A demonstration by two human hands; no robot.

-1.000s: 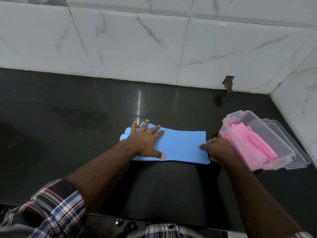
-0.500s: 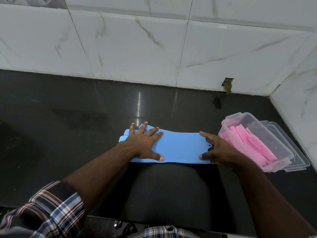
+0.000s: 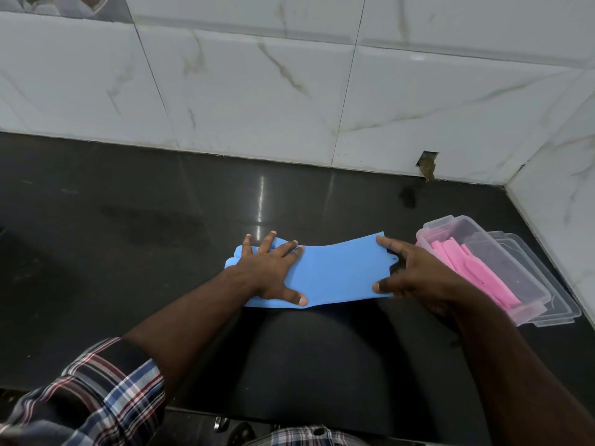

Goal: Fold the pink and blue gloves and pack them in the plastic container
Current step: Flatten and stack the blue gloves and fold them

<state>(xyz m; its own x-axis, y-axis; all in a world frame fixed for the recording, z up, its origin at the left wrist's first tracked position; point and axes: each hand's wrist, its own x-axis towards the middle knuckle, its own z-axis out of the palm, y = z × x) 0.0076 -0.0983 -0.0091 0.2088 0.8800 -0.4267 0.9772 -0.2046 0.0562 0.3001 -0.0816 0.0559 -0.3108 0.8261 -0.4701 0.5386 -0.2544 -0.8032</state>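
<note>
Right now I see the white marble-patterned wall tiles (image 3: 251, 91) filling the upper half of the frame, with a small chipped hole (image 3: 426, 164) in them toward the upper right. Below that runs the dark polished counter (image 3: 128, 220), which takes up the whole lower half. On it, at the centre of the frame, the blue glove (image 3: 338, 272) lies stretched out flat, its finger end to the left and its cuff end to the right, where the edge curves up off the surface. At the right of the frame sits the clear plastic container (image 3: 521, 272), open, resting on its loose lid (image 3: 560, 300), just beside the cuff of the blue glove. Inside it I can make out the pink glove (image 3: 476, 272), already folded and lying along the box. My left hand (image 3: 269, 268) lies flat with fingers straight and spread, pressing down the finger end of the blue glove. My right hand (image 3: 415, 275) is at the cuff end, its thumb and fingers curled round the edge and pinching it. At the lower left corner, a plaid sleeve (image 3: 96, 391) covers the left forearm.
</note>
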